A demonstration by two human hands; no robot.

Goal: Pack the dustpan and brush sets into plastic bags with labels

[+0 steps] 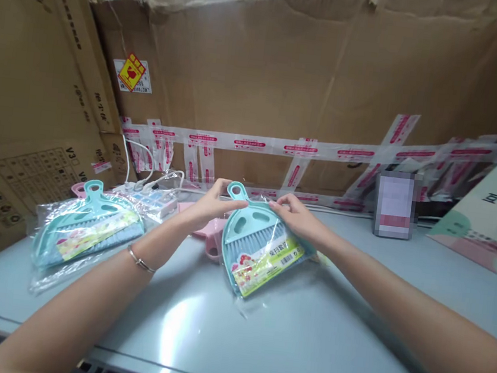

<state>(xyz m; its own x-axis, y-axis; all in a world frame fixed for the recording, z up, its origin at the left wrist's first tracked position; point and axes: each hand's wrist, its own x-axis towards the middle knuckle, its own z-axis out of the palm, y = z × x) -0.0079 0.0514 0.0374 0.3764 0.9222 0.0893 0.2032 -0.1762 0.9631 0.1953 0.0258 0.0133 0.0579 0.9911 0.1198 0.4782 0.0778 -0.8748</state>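
Note:
Both my hands hold a light-blue dustpan and brush set [256,228] wrapped in clear plastic, tilted up over the table. A yellow-green printed label crosses its bristles. My left hand [219,200] grips the upper left edge by the looped handle, thumb in front and fingers mostly hidden behind. At the upper right edge, my right hand [292,214] pinches the wrapper and pan. Partly hidden behind the set is a pink dustpan [212,233]. Left of my left forearm, another bagged light-blue dustpan set [91,225] lies on the table, with a bit of pink behind its handle.
A grey-white table [230,346] spans the view. Large cardboard boxes [260,80] [29,96] wall off the back and left. A power strip with cables [152,199] sits behind the left set. A phone [395,206] stands at the back right, beside a printed board [492,214].

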